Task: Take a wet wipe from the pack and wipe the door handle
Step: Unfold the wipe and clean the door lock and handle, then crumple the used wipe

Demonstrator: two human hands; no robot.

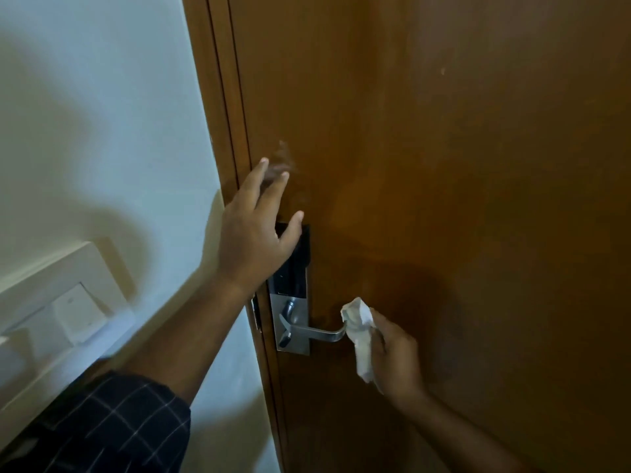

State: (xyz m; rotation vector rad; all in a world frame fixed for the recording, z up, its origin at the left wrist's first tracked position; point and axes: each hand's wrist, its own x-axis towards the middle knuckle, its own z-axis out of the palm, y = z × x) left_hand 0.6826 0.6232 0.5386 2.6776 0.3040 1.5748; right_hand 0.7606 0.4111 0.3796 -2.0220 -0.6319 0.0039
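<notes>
A silver lever door handle (317,332) juts from a metal lock plate (293,322) on the brown wooden door (461,165). My right hand (397,356) is shut on a crumpled white wet wipe (360,332), which touches the free right end of the lever. My left hand (259,227) is open with fingers spread, resting flat against the door just above the lock, partly covering its black upper panel (300,264). The wipe pack is not in view.
The wooden door frame (222,114) runs down beside a pale wall (102,114). A white switch plate (68,302) is mounted on the wall at lower left. My dark checked sleeve (112,425) fills the bottom left corner.
</notes>
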